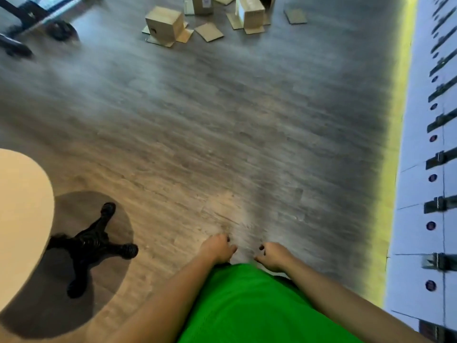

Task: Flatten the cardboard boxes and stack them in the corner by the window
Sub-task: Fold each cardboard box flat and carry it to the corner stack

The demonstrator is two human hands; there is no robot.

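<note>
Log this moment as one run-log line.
stage: approaching | left hand: loosely curled, holding nothing | right hand: same | cardboard boxes: unflattened, far across floor | loose flaps beside them

**Blur and cropping across the view**

Motion blur smears the floor (pixel 197 115) and the lockers (pixel 425 169). The top edge cuts off the far cardboard boxes (pixel 249 13); their labels are unreadable. The left edge crops the round bench (pixel 22 206). Both hands' fingertips curl under, out of sight, above the green garment (pixel 247 305).

Blurred wood-look floor (pixel 197 125), round table (pixel 22 219), perhaps lockers (pixel 420 219) alongside
</note>
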